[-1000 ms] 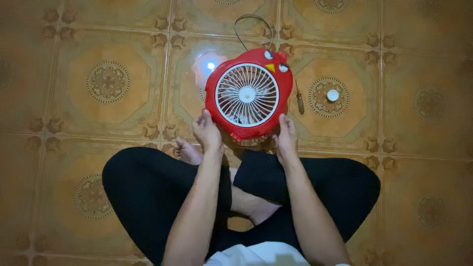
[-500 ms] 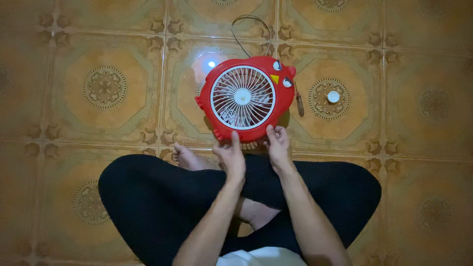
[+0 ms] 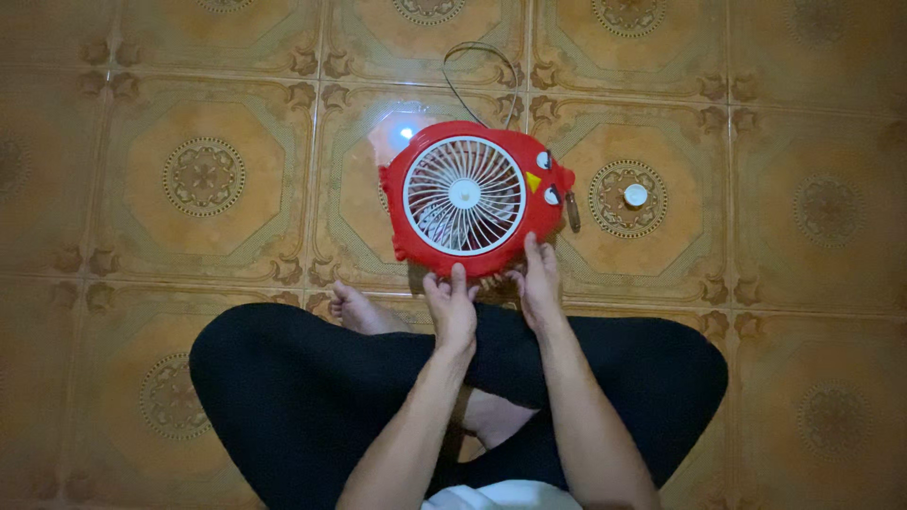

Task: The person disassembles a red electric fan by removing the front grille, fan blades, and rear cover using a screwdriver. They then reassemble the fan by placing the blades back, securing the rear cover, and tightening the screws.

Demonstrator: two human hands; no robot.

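Both hands (image 3: 496,293) touch red fan (image 3: 468,198) (lying flat)

- Tiled floor (image 3: 189,113), orange-brown patterned tiles, is what I see carrying everything.
- Red round fan (image 3: 470,200) lies flat on it, white grille up.
- Dark cord (image 3: 472,57) loops behind the fan.
- Small white cap (image 3: 636,195) sits right of the fan, apart.
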